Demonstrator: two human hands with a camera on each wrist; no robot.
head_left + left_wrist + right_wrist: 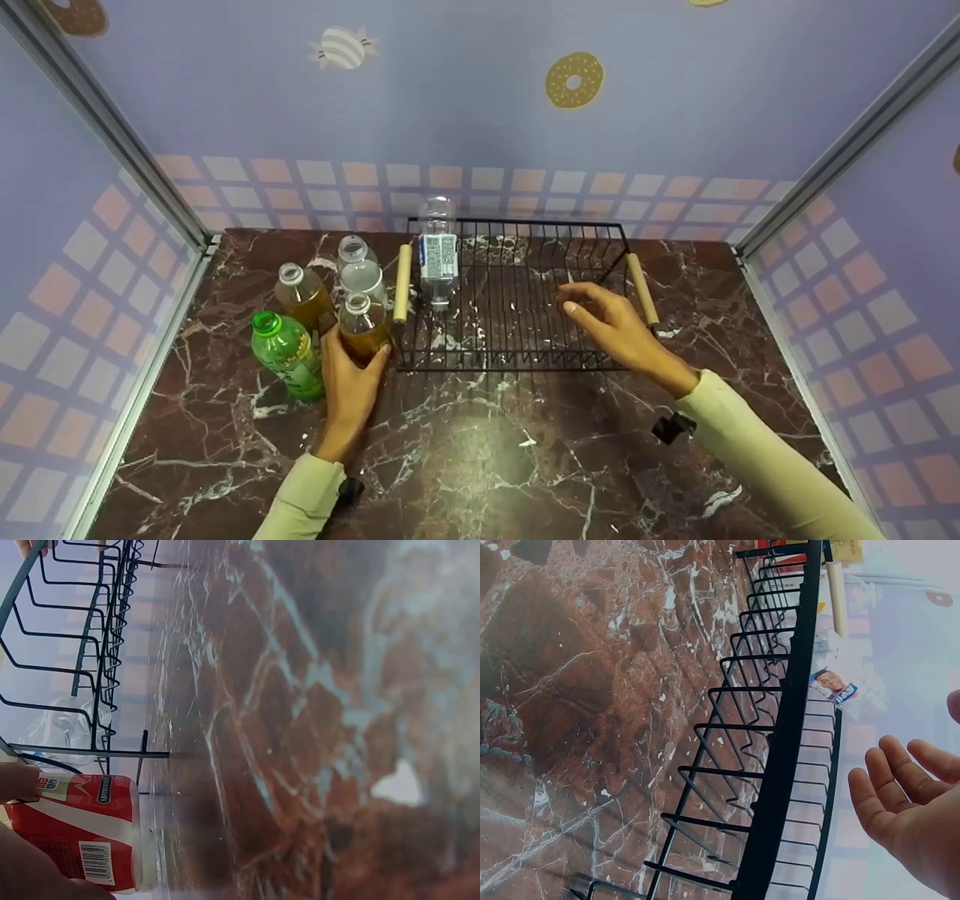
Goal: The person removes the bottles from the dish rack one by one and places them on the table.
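Note:
My left hand grips a plastic bottle of amber drink, which stands uncapped beside the left end of a black wire rack. The left wrist view shows that bottle's red label between thumb and fingers. Above the right part of the rack hovers my right hand, its fingers loosely bent and holding nothing; the right wrist view shows the palm bare. Inside the rack, at its left end, a clear empty bottle lies with its neck toward me.
Left of the gripped bottle stand a green bottle, a second amber bottle and a clear bottle. Wooden handles edge the rack's two ends. Patterned walls enclose the dark marbled table.

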